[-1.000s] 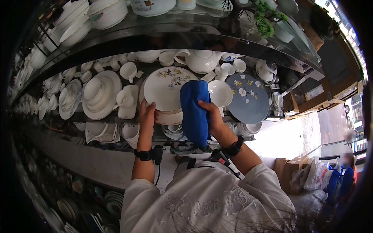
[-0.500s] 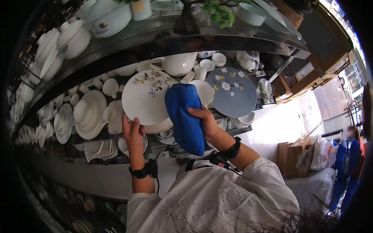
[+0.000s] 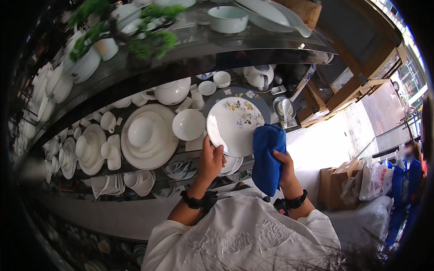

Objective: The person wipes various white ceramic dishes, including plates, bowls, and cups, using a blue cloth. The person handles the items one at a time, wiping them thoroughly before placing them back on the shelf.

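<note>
My left hand (image 3: 212, 159) pinches the lower left rim of a round white plate (image 3: 230, 128), thumb in front. Yellow and white flowers on thin branches decorate the plate's upper right part. A folded blue cloth (image 3: 266, 162) is gripped by my right hand (image 3: 285, 168); its upper end lies against the plate's right edge. Behind the white plate shows part of a blue-grey flowered plate (image 3: 226, 93), mostly hidden. Just left of the held plate sits a white bowl (image 3: 188, 124).
A wide stack of white plates (image 3: 168, 145) carries a bowl, with more crockery further left. A teapot (image 3: 174, 92) and small cups stand behind. The dark upper shelf (image 3: 190, 56) juts out overhead, with a green artificial plant (image 3: 151, 40). Cardboard boxes (image 3: 337, 180) are at right.
The plate and cloth have moved right along the shelf, and the plate now overlaps the blue-grey plate. The stacked plates and bowl at left are uncovered. The view has shifted right.
</note>
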Available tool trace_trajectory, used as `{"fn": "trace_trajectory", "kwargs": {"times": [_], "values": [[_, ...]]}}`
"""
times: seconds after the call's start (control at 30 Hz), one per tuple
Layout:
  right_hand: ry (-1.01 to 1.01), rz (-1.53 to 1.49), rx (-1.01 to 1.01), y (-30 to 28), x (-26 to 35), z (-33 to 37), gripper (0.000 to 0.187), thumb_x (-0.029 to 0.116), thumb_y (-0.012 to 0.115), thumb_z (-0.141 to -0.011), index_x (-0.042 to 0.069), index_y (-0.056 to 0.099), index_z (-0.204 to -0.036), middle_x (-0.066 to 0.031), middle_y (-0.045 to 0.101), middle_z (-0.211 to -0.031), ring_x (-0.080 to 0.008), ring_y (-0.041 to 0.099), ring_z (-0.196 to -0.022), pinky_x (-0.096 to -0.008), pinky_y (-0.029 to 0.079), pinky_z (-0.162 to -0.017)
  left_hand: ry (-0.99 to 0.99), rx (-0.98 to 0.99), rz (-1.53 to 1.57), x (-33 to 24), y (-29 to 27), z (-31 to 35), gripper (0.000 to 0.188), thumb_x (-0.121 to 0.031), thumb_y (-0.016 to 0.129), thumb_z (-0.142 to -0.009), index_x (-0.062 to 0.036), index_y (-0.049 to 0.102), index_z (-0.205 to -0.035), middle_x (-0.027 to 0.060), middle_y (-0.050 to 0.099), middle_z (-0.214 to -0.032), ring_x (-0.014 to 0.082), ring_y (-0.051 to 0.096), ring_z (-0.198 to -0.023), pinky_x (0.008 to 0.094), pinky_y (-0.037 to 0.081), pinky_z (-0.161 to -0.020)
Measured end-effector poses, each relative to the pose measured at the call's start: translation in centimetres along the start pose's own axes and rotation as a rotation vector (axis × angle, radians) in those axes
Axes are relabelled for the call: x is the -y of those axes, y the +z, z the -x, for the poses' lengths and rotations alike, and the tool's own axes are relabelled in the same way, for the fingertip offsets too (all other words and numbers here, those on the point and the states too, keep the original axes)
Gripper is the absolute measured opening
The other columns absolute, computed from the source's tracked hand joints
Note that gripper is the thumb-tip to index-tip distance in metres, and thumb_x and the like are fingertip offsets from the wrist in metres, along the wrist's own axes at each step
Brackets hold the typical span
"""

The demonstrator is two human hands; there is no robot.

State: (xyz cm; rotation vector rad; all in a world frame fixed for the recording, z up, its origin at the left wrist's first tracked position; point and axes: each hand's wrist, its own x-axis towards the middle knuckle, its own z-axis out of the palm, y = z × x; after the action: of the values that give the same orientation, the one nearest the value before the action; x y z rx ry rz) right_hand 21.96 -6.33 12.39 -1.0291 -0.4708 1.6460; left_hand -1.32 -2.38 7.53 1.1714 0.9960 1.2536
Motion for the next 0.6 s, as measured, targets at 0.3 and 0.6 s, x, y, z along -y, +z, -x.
{"fn": "trace_trajectory", "kwargs": {"times": [0.3,0.6], "values": [[0.086,0.019,-0.011,-4.2,0.9,-4.8,0.049,0.014,0.065,-0.083,-0.001,0.048,-0.126,-0.0152,0.063,-0.109,-0.0255,0.064,-0.093,-0.0382,0.054,-0.084,-0.182,-0.055,-0.134,6.0,1.4,-4.0,0.022,-0.009,0.047,-0.098,-0.0015,0.040,-0.117,0.0074,0.059,-0.069,0.0096,0.051,-0.044,0.0248,0.042,-0.038],[0.100,0.020,0.044,-4.3,1.5,-7.1,0.048,0.015,0.065,-0.083,0.000,0.048,-0.126,-0.0145,0.062,-0.108,-0.0255,0.063,-0.093,-0.0377,0.053,-0.083,-0.354,-0.110,-0.265,4.8,1.6,-5.7,0.032,-0.009,0.046,-0.098,-0.0029,0.039,-0.128,0.0089,0.059,-0.070,0.0126,0.051,-0.042,0.0280,0.043,-0.037]]}}
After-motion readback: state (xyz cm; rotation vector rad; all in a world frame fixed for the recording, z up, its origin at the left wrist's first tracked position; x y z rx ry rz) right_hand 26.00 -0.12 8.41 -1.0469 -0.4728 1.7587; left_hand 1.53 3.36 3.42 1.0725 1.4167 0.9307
